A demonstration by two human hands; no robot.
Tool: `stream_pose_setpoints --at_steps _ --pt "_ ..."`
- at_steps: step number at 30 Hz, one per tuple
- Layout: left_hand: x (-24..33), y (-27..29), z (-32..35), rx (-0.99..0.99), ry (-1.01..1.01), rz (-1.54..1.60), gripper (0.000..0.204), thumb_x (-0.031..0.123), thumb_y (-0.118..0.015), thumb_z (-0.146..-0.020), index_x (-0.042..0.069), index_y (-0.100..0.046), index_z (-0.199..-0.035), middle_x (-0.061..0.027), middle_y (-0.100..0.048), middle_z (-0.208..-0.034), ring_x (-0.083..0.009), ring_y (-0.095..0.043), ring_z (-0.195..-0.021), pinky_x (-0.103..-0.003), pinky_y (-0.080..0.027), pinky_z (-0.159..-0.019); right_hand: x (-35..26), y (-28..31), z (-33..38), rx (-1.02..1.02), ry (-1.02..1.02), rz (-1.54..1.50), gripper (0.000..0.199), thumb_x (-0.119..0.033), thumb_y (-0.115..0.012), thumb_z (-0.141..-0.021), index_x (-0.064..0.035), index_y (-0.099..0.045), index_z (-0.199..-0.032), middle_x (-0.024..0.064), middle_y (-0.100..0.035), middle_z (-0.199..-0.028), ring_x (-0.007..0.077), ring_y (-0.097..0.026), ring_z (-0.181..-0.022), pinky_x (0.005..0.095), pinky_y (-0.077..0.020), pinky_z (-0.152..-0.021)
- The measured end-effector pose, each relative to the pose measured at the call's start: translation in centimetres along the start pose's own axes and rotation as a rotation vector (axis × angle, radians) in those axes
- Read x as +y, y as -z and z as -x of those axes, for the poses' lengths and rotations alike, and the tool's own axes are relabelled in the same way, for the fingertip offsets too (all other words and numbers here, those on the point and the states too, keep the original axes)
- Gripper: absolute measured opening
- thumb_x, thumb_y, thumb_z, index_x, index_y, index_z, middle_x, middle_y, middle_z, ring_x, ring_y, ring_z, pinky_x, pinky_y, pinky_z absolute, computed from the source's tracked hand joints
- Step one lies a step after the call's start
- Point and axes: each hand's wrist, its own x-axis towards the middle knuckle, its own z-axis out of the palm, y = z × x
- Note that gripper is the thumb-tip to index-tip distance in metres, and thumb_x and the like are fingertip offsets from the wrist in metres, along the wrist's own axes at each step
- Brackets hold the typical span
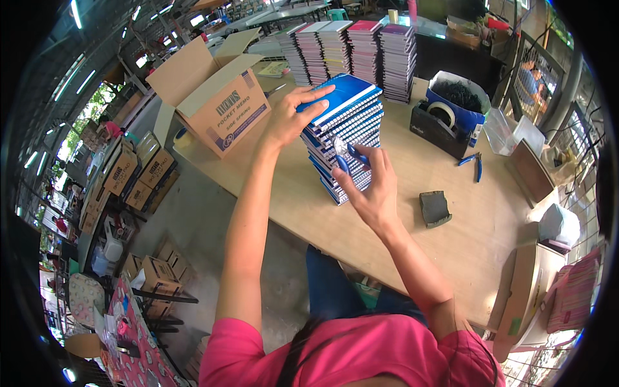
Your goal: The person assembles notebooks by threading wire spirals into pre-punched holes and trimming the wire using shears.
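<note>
A tall stack of blue spiral notebooks (351, 121) stands on the table, wire-bound edges facing me. On its top cover lies my left hand (291, 119), fingers stretched out and nothing gripped in them. My right hand (377, 193) is closed around small blue-handled cutting pliers (342, 162). Their metal jaws are up against the wire spirals partway down the stack; whether they touch a wire I cannot tell. The pliers' two handles stand apart between my thumb and fingers.
An open cardboard box (216, 106) stands left of the stack. Behind are several piles of notebooks (364, 51). To the right are a black box (438, 129) with a tape roll, a bag of dark wire bits (458, 93), another blue pliers (478, 166) and a dark block (435, 209).
</note>
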Motion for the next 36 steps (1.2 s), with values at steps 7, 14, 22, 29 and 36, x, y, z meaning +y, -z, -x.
stream_pose_setpoints --at_steps 7,14,22,29,36 --pt "-0.6 0.4 -0.1 -0.020 -0.012 -0.032 0.039 0.026 -0.064 -0.091 0.007 -0.068 -0.125 -0.0124 -0.065 -0.121 -0.0171 -0.058 -0.110 -0.030 -0.041 -0.101 -0.7 -1.0 0.7 -0.022 0.065 0.184 0.056 -0.027 -0.080 -0.076 -0.0024 -0.054 -0.119 0.0158 -0.055 -0.102 0.0339 -0.053 -0.094 0.0458 -0.0415 -0.082" --pt "-0.8 0.4 -0.1 -0.016 -0.022 -0.030 0.039 0.026 -0.064 -0.091 0.007 -0.068 -0.125 -0.0102 -0.066 -0.116 -0.0152 -0.058 -0.106 -0.028 -0.042 -0.098 -0.9 -1.0 0.6 -0.025 0.072 0.206 0.050 -0.024 -0.079 -0.075 -0.0036 -0.056 -0.114 0.0145 -0.057 -0.098 0.0325 -0.056 -0.090 0.0440 -0.0455 -0.078" --pt "-0.4 0.7 0.0 -0.030 -0.011 -0.019 0.040 0.027 -0.064 -0.091 0.009 -0.068 -0.126 -0.0117 -0.066 -0.118 -0.0169 -0.058 -0.109 -0.029 -0.041 -0.101 -1.8 0.1 -0.3 -0.037 0.121 0.318 0.041 -0.024 -0.079 -0.075 -0.0044 -0.059 -0.106 0.0142 -0.057 -0.090 0.0325 -0.060 -0.082 0.0431 -0.0498 -0.069" --pt "-0.1 0.4 0.5 -0.006 -0.046 -0.053 0.039 0.027 -0.064 -0.091 0.009 -0.068 -0.125 -0.0144 -0.066 -0.121 -0.0191 -0.058 -0.113 -0.031 -0.041 -0.102 -0.7 2.5 -3.2 -0.612 -0.968 -1.039 0.032 -0.030 -0.068 -0.090 0.0011 -0.062 -0.092 0.0130 -0.067 -0.077 0.0196 -0.064 -0.059 0.0341 -0.0500 -0.054" --pt "-0.2 0.6 0.3 -0.036 -0.004 -0.016 0.039 0.026 -0.065 -0.090 0.009 -0.069 -0.124 -0.0155 -0.064 -0.127 -0.0203 -0.058 -0.115 -0.032 -0.041 -0.103 -1.0 0.7 0.0 -0.110 -0.156 -0.035 0.041 -0.029 -0.075 -0.082 0.0008 -0.060 -0.106 0.0173 -0.064 -0.091 0.0337 -0.064 -0.084 0.0436 -0.0508 -0.073"
